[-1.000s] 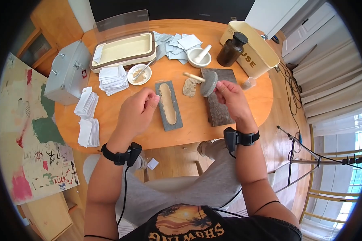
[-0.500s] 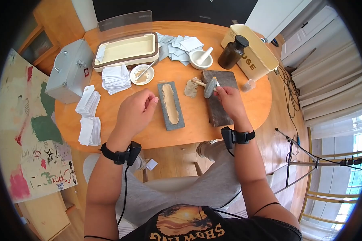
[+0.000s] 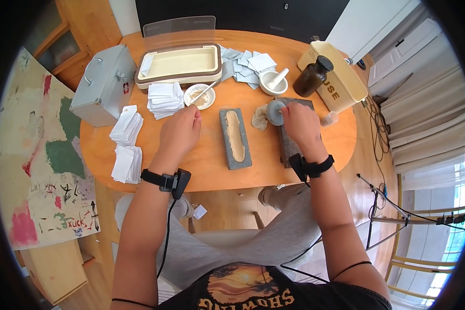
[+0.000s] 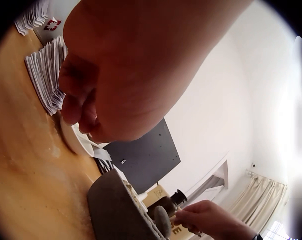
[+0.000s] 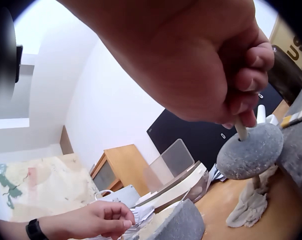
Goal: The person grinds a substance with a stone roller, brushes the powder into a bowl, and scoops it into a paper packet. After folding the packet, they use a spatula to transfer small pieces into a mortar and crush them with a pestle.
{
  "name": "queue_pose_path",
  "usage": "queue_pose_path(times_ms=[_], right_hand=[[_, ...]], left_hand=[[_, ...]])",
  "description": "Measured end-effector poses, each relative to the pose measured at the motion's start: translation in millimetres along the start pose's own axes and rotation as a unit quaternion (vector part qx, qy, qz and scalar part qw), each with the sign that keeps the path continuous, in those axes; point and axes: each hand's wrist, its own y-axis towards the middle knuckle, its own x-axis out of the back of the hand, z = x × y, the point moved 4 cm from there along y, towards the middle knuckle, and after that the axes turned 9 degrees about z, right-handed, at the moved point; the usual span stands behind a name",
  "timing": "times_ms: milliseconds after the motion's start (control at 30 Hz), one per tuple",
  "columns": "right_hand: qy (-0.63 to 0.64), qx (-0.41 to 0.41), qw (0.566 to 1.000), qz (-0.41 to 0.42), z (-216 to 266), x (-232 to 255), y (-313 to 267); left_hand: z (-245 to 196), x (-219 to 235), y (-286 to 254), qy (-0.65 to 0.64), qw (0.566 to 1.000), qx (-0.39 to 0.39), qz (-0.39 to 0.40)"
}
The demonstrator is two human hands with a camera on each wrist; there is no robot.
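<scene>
My right hand (image 3: pixel 302 124) grips the wooden handle (image 5: pixel 241 129) of a round grey stone grinding wheel (image 5: pixel 251 152). In the head view the wheel overlaps the left edge of a dark board (image 3: pixel 289 147). The handle's other end shows below the wheel in the right wrist view, just over a crumpled beige cloth (image 5: pixel 248 207). A grey stone trough (image 3: pixel 243 163) with beige powder in its long hollow stands between the hands. Left of the trough, my left hand (image 3: pixel 181 132) hangs over the table with loosely curled fingers, nothing visible in them.
Behind are a bowl of powder with a spoon (image 3: pixel 206 95), a cream tray (image 3: pixel 181 62), a white mortar (image 3: pixel 268 85), a brown bottle (image 3: pixel 311 80) and a cream bin (image 3: pixel 341 77). White paper stacks (image 3: pixel 165 101) and a silver case (image 3: pixel 103 85) stand at left.
My right hand has turned the grinding wheel, so its flat side now faces up and its handle stands more upright. The head view has shifted slightly; my left hand stays beside the trough.
</scene>
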Motion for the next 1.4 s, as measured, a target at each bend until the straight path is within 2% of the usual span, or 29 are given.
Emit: queue_pose_path(times_ms=[167,233,300,500,667,833,900,1033,1133,1200,1233,1300,1367,1400], right_hand=[[-0.069,0.059,0.996,0.023,15,12,17],[-0.104,0.076,0.991,0.041,24,19,22],[-0.133,0.086,0.984,0.077,31,23,26],[-0.122,0.107,0.985,0.059,48,19,40],[-0.129,0.098,0.984,0.079,58,21,48],[-0.119,0.095,0.985,0.078,55,22,48],[-0.116,0.076,0.984,0.107,51,19,48],[-0.092,0.058,0.989,0.099,41,20,45],[-0.078,0.042,0.988,0.128,38,22,38],[-0.042,0.080,0.996,-0.005,38,31,19],[-0.041,0.081,0.996,-0.004,37,31,10],[0.070,0.112,0.986,-0.106,39,42,-13],[0.108,0.112,0.982,-0.104,43,42,-36],[0.167,0.100,0.979,-0.063,43,39,-46]], left_hand=[[14,-16,15,-0.029,0.999,0.017,-0.017],[16,-23,19,-0.108,0.993,0.042,0.023],[19,-28,22,-0.104,0.994,0.037,0.024],[26,-34,24,-0.086,0.996,0.015,-0.002],[20,-30,21,-0.087,0.996,0.009,-0.029],[13,-27,17,-0.079,0.997,0.012,0.021],[14,-29,14,-0.067,0.997,0.011,0.022],[18,-30,5,-0.064,0.998,0.012,0.011],[18,-26,1,-0.056,0.998,0.007,0.018],[19,-24,-2,-0.048,0.999,0.002,0.020],[20,-23,-3,-0.043,0.999,-0.005,0.021],[18,-18,-8,-0.050,0.998,0.007,0.022],[19,-13,-13,-0.057,0.998,0.019,0.025],[20,-12,-15,-0.048,0.998,0.026,0.029]])
